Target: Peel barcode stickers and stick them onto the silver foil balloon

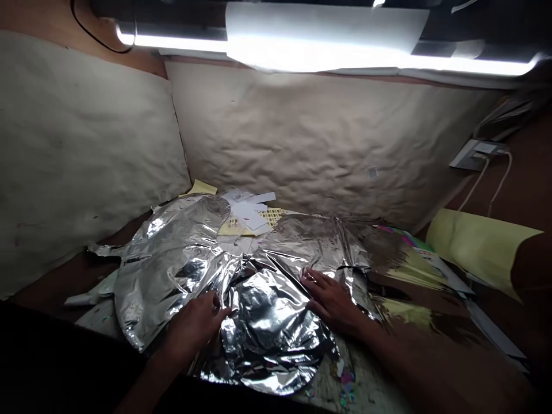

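A flat, crinkled silver foil balloon (168, 247) with rounded lobes and a small tab at its far left lies spread over the table. Its creases gather near the middle, and one shiny lobe (269, 322) reaches toward me. My left hand (194, 325) is closed at the left side of that lobe, thumb and curled fingers pinching the foil; part of the grip is hidden. Flat on the foil to the right rests my right hand (330, 299), fingers stretched out and holding nothing.
White paper pieces (250, 215) and a yellow patterned sheet (271, 216) lie behind the foil. A curled yellow sheet (478, 244) stands at right, below a socket with white cables (485, 152). Colourful scraps (347, 376) dot the front. A lit tube lamp (181, 43) hangs above.
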Available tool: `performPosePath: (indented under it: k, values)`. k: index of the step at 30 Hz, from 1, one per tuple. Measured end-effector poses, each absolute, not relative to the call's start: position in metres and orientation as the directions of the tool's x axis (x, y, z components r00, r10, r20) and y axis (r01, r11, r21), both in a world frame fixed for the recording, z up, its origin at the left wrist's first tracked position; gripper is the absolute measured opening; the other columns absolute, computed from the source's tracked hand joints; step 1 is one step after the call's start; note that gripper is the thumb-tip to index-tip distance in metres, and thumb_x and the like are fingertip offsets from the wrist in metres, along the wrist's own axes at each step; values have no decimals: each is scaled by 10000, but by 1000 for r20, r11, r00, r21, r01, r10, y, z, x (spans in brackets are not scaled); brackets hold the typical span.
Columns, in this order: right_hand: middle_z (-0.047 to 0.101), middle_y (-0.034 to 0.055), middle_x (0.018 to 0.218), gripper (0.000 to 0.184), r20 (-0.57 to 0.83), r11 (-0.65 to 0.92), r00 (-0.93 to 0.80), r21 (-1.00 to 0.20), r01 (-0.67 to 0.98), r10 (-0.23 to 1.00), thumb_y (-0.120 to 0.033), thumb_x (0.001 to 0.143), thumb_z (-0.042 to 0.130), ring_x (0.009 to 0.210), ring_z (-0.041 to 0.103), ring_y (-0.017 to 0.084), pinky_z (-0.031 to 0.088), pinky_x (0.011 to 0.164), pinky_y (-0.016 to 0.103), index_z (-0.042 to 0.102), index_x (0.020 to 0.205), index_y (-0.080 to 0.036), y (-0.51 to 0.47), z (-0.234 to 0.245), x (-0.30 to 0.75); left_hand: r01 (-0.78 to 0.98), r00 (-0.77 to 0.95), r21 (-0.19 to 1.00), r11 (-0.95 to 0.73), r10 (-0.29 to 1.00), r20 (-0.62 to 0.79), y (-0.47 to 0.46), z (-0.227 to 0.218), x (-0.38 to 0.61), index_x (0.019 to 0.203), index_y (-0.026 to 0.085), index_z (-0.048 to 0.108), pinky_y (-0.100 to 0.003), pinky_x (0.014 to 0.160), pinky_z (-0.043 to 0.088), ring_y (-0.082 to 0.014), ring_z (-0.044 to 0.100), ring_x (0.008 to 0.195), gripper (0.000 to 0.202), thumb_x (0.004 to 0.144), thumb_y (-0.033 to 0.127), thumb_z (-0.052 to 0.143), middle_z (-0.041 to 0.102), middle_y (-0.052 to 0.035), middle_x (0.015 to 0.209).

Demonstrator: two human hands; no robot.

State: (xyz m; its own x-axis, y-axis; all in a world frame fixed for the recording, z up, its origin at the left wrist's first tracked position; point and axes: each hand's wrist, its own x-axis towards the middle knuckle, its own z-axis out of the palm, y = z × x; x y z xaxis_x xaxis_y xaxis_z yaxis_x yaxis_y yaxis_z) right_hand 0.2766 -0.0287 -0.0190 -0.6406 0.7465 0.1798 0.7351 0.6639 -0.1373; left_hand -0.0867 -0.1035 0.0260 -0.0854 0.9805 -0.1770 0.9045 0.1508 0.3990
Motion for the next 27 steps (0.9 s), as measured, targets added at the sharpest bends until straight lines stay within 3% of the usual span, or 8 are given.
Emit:
performPosePath:
  k: [4,9,11,13,17,20,23,27]
  values:
    - [282,101,1556,572,159,628,-609,-139,766,777,-494,922,493,1402,290,335,313,1104,524,425,1438,-257,-33,-14,270,774,50,631,50,989,-140,-92,29,-92,745,171,570,-278,592,374,-217,595,720,310,798,476,577,644,-46,749]
    - [247,134,1564,637,312,633,-557,-256,731,770,-483,936,472,1408,288,316,327,1110,507,336,1482,-185,-72,9,250,197,100,947,253,956,-276,-83,29,-86,1115,174,521,-194,443,286,-94,436,445,543,687,411,755,501,82,565]
    - [207,142,1575,813,333,658,-569,-340,672,752,-601,889,489,1418,270,315,344,1107,493,205,1524,-181,-102,20,230,-99,106,951,292,954,-282,-75,36,-75,1215,168,473,-176,437,301,-79,446,435,686,639,318,816,508,90,562]
    - [184,196,1569,1107,359,679,-576,-361,639,734,-728,757,568,1421,242,361,347,1100,519,71,1540,-123,-129,27,206,-355,77,890,287,957,-279,-64,48,-60,1228,145,467,-191,506,409,-108,567,550,718,610,203,827,622,14,704]
    - [234,255,1535,1180,508,602,-395,-347,720,765,-641,767,634,1401,264,402,355,1064,574,-59,1525,-59,-143,31,166,-492,59,847,201,978,-198,-39,76,-23,1187,162,475,-213,600,493,-122,623,674,557,695,153,737,645,-21,852]
    - [414,242,1446,811,640,511,-213,-323,797,738,-458,898,539,1303,429,372,385,1024,539,182,1512,-66,-121,34,166,-534,62,835,130,991,-115,-22,97,0,1152,176,462,-190,558,483,-98,601,634,472,738,133,684,616,6,835]
    - [698,154,1071,375,607,430,-153,-343,835,780,-296,960,392,916,657,255,485,791,341,618,1207,-129,-84,59,197,-543,59,837,64,998,-38,-11,117,13,1173,198,395,-161,552,473,-74,592,616,448,797,143,634,596,20,833]
    - [630,62,616,302,548,306,-109,-283,909,829,-287,869,458,573,551,161,314,512,239,674,735,-124,-19,143,261,-407,156,913,-9,985,79,-14,115,18,1282,251,292,-229,619,518,-137,664,759,440,921,379,508,621,-56,1022]
